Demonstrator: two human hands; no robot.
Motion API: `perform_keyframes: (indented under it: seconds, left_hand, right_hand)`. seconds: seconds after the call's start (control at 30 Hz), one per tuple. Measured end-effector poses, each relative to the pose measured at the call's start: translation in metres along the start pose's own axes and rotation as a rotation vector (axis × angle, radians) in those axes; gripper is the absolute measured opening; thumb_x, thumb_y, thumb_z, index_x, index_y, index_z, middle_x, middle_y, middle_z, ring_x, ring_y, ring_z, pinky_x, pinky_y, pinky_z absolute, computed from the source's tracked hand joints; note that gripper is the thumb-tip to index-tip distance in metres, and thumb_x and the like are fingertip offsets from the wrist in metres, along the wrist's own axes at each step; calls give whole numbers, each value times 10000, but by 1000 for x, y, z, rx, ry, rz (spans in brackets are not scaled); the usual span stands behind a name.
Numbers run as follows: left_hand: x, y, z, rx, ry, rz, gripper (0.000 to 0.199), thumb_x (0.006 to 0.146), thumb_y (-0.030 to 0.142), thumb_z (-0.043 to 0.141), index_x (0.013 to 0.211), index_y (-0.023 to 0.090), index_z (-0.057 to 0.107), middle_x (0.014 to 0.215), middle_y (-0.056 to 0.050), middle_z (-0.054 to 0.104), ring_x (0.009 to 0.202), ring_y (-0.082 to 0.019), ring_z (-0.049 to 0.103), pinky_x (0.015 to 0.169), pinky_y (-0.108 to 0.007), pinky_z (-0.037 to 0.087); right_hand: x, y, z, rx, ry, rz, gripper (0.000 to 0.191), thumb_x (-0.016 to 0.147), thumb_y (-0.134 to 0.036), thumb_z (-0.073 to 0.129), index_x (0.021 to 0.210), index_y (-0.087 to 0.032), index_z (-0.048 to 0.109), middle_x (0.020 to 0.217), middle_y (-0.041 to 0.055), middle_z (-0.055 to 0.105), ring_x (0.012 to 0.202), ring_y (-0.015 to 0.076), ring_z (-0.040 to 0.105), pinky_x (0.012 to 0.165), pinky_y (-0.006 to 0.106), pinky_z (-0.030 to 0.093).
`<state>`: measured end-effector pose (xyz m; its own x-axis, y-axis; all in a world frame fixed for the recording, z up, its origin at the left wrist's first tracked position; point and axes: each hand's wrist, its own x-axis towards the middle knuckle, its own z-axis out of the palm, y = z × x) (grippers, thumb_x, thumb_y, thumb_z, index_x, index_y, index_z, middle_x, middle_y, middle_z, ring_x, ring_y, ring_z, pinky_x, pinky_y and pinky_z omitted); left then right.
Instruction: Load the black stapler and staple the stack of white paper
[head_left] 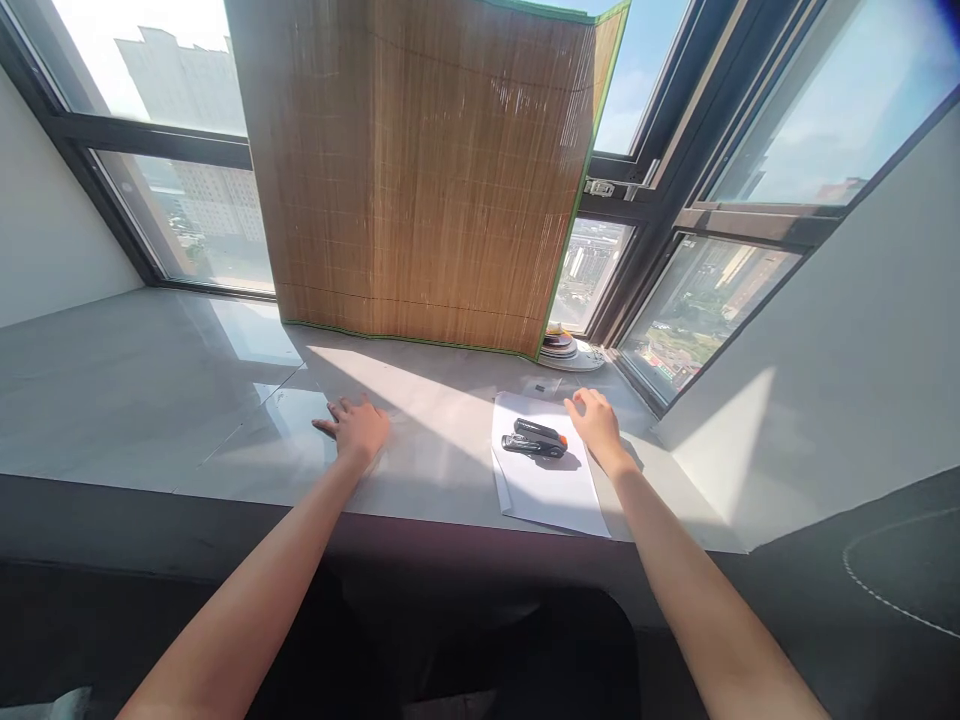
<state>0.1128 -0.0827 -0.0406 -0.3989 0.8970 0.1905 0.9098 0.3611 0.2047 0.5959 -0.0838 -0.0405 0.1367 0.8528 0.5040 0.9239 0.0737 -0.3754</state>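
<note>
My left hand (361,428) rests on the pale stone windowsill (435,470) with its fingers spread, holding nothing. At the right edge of a stack of white paper (551,500) is my right hand (598,420), its fingers loosely curved and nothing visible in them. A black stapler (534,446) with an orange-red tip lies on the paper, just left of that hand and apart from it. Behind the paper sits a small clear packet (540,387) with a dark mark, too small to make out.
A brown bamboo mat (420,200) with green edging stands against the window at the back. Several stacked round items (562,350) lie by its lower right corner. Dark window frames (667,180) and a white wall (832,330) bound the right side. The sill's front edge runs near my wrists.
</note>
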Motion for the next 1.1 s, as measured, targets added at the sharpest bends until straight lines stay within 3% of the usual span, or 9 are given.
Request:
perform_keyframes:
  seconds: [0.1, 0.23, 0.37, 0.57, 0.63, 0.73, 0.83, 0.93, 1.1]
  left_hand:
    - [-3, 2, -4, 4, 5, -4, 601, 1007, 280, 365, 1516, 79, 613, 1607, -353, 478, 1545, -547, 359, 1142, -866, 283]
    - [-4, 2, -6, 20, 7, -3, 589, 1014, 277, 352, 1493, 76, 630, 1603, -342, 486, 1546, -530, 366, 1179, -842, 263]
    - [-7, 2, -8, 16, 6, 8, 584, 1018, 284, 362, 1490, 66, 628, 1607, -349, 482, 1551, -539, 350, 1182, -838, 251]
    - [-11, 4, -14, 37, -11, 12, 568, 1033, 305, 370, 1477, 73, 639, 1604, -329, 503, 1525, -505, 397, 1184, -743, 321]
    - [-1, -9, -22, 46, -86, 78, 570, 1043, 359, 400, 1489, 98, 641, 1581, -302, 541, 1493, -474, 449, 1187, -679, 362]
    - [28, -55, -38, 28, -235, 199, 607, 1042, 436, 458, 1587, 202, 582, 1628, -231, 529, 1498, -429, 475, 1202, -618, 393]
    - [52, -115, -47, 104, -196, -11, 703, 1063, 565, 391, 1674, 228, 475, 1757, -218, 358, 1621, -519, 251, 1213, -785, 267]
    - [60, -152, -41, 107, -190, -56, 759, 1068, 594, 329, 1726, 218, 385, 1811, -207, 228, 1648, -533, 167, 1248, -800, 169]
    - [59, -154, -28, 101, -172, -61, 763, 1065, 578, 299, 1732, 214, 366, 1810, -216, 224, 1647, -546, 152, 1247, -813, 137]
  right_hand:
    - [19, -23, 21, 58, -192, -105, 461, 1001, -505, 517, 1319, -197, 645, 1430, 178, 652, 1349, 314, 597, 1110, 440, 485]
    - [33, -42, 54, -12, -417, -51, 652, 1061, -535, 420, 1566, -128, 490, 1691, 232, 444, 1576, 327, 426, 1256, 464, 376]
    - [34, -43, 71, -140, -468, -67, 696, 1069, -509, 432, 1627, -94, 412, 1774, 239, 291, 1678, 309, 234, 1324, 430, 253]
    - [34, -40, 73, -224, -484, -83, 601, 1079, -493, 412, 1556, -140, 503, 1733, 224, 375, 1647, 307, 303, 1313, 453, 268]
    - [34, -39, 73, -229, -485, -92, 574, 1078, -479, 417, 1533, -144, 524, 1727, 223, 386, 1636, 311, 322, 1308, 465, 280]
    - [33, -37, 76, -232, -467, -111, 567, 1075, -465, 428, 1516, -125, 539, 1716, 247, 396, 1629, 332, 336, 1306, 490, 285]
    - [33, -45, 85, -247, -454, -90, 581, 1071, -452, 431, 1519, -97, 534, 1712, 272, 389, 1634, 357, 324, 1316, 530, 257]
    - [31, -77, 100, -239, -482, -65, 634, 1077, -448, 409, 1567, -51, 478, 1729, 303, 340, 1652, 375, 279, 1332, 552, 207]
    - [29, -188, 137, -136, -535, -190, 694, 1084, -480, 398, 1640, -65, 391, 1762, 279, 289, 1673, 361, 233, 1350, 550, 131]
